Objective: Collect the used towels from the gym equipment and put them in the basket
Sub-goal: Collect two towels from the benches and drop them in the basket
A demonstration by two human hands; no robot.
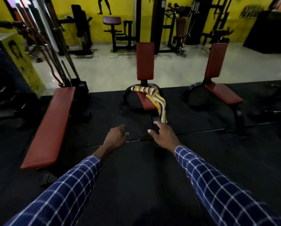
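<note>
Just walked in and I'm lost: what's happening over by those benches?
A person in a checked shirt is reaching with both hands toward a striped towel draped over the middle bench. The right hand is nearest its hanging end, open; the left hand is loosely curled. Neither holds anything yet. No basket is visible.

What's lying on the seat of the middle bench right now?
A striped towel lies across the middle bench seat, one end hanging off its front right edge. The seat beneath it is hidden. Neither hand touches it.
</note>
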